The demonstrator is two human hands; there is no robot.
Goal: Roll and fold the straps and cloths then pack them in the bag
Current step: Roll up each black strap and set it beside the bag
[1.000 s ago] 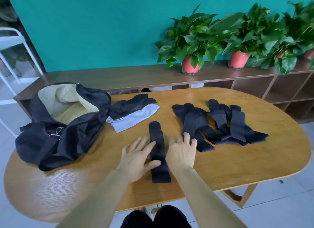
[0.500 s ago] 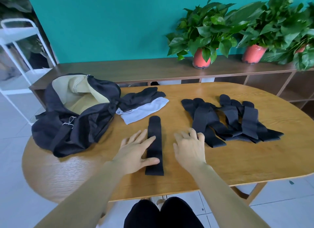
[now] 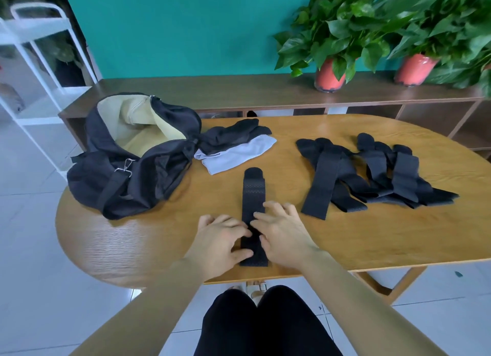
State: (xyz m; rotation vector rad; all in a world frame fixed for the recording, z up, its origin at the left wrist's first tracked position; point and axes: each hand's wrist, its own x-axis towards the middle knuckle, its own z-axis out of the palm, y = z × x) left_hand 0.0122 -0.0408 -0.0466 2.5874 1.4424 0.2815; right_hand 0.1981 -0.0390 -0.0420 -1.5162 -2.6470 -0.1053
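Nearest the viewer, the seated person's knees in black trousers show below the edge of the oval light-wood worktop.

Both bare forearms reach onto it. The left hand and the right hand lie either side of the near half of a single long black perforated elastic strap. This strap lies flat and lengthwise, with its rounded end pointing away.

Each hand has its fingers loosely bent, with the fingertips pressing down on the strap. The left thumb touches the strap's left edge. Neither hand is seen to clasp or lift anything.

Further back on the right, well apart from the single strap, lies a loose overlapping heap of black straps.

Behind the single strap, a pale grey cloth lies partly under a crumpled black cloth. Both touch the black soft bag with cream lining, which gapes open at the left end of the worktop.

Beyond stands a low dark-wood shelf unit. It carries leafy plants in two red pots against a teal wall. A white metal rack stands far left.
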